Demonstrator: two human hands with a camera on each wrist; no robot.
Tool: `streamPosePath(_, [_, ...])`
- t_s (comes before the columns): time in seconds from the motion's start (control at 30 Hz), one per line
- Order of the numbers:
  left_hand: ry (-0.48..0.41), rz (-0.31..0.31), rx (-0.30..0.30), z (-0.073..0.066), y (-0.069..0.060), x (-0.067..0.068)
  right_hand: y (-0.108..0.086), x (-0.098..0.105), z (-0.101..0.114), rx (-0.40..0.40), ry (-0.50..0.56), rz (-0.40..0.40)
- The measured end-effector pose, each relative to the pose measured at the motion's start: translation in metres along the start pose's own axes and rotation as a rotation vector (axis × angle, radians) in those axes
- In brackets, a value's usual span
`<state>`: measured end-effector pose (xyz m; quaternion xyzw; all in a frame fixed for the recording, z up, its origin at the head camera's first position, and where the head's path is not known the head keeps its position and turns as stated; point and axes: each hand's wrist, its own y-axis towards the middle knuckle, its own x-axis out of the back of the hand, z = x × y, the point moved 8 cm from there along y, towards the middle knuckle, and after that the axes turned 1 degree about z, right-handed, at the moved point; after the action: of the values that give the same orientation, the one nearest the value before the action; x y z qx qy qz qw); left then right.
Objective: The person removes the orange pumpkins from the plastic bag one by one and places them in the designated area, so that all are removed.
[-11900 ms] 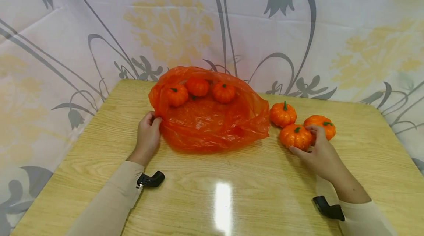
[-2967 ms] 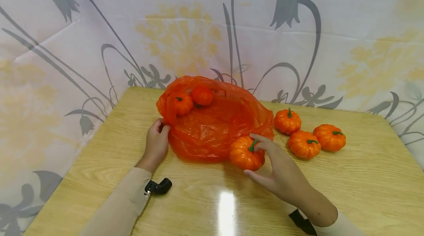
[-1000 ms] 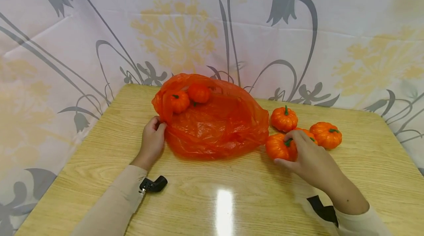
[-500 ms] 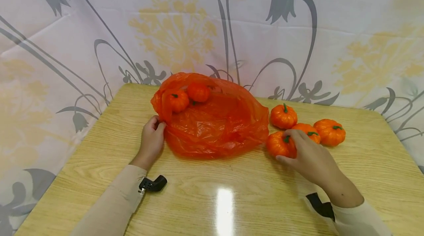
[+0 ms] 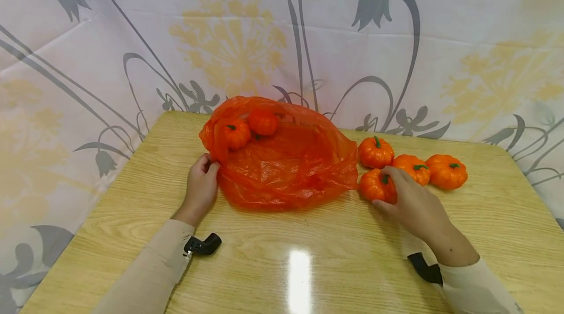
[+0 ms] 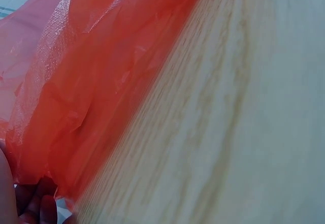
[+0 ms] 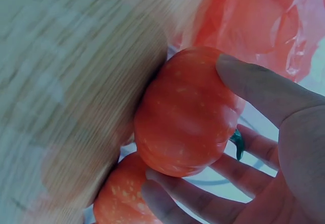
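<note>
A thin, see-through orange plastic bag [image 5: 277, 189] lies on the table with its mouth spread toward me. Two small orange pumpkins with green stems, a left one [image 5: 236, 133] and a right one [image 5: 263, 122], sit inside at its far left. My left hand [image 5: 200, 189] pinches the bag's left edge; the left wrist view shows a few fingertips under the film [image 6: 96, 82]. To the right of the bag, my right hand [image 5: 420, 208] holds another pumpkin [image 5: 373, 185], low at the tabletop, thumb on the near side and fingers around the far side. In the right wrist view this pumpkin [image 7: 185, 115] shows its green stem toward the palm.
Beyond the right hand stand three more pumpkins: one at the back [image 5: 376, 152], one in the middle [image 5: 411, 168] and one on the right [image 5: 447, 172]. The wooden table [image 5: 246, 265] ends at a flower-patterned cloth [image 5: 264, 35] behind.
A third pumpkin has left the bag in my right hand and come over to the right group. Lately it slid slightly away from me, and the rightmost pumpkin shifted right. My left hand kept its grip.
</note>
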<state>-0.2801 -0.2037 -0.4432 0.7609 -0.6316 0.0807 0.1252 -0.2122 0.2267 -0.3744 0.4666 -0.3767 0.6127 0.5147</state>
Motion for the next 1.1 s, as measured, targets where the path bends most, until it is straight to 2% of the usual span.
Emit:
streamPosePath(0.2, [0.000, -0.031, -0.024, 0.0018, 0.0021, 0.0008, 0.0019, -0.0009, -0.0046, -0.025, 0.005, 0.010])
streamPosePath(0.8, [-0.002, -0.012, -0.005, 0.0031, 0.0018, 0.0004, 0.0029, -0.0003, -0.0070, -0.006, 0.001, -0.017])
streamPosePath(1.1, [0.001, 0.015, 0.011, 0.0011, -0.0007, -0.0007, 0.0045, -0.0038, -0.0101, -0.024, -0.009, 0.010])
